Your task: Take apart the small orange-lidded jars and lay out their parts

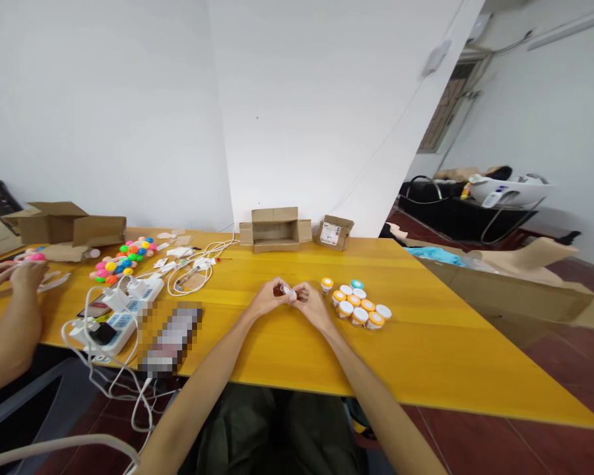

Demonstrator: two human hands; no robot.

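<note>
White walls [297, 119] rise behind a yellow wooden table [455, 363], with a dark red tiled floor [564, 369] showing past its right side. Near the table's front edge, the person's left hand [268, 298] and right hand [311, 306] come together over the wood. Both are nearly closed, thumbs and fingertips pinching a small whitish, partly see-through item [289, 292] between them; the fingers hide too much to tell whether anything is inside it.

Just to the right of the hands stands a group of small jars [360, 315], packed close, most lids orange with white tops, some plain white. One teal-lidded jar [357, 284] sits at the back of the group, and an orange-lidded jar [327, 285] stands a little apart on the left. What the jars contain is too small to make out.

Along the wall, an open cardboard box [276, 247] faces forward with its flaps spread, and a smaller labelled carton [334, 233] sits beside it. Farther left lies another open box [54, 224], its contents hidden, near a cluster of bright balls [125, 261]. A co-worker's hands [26, 277] hold something pink at the far left. Beyond the table, on the right, a white basin [517, 192] rests on a black stand.
</note>
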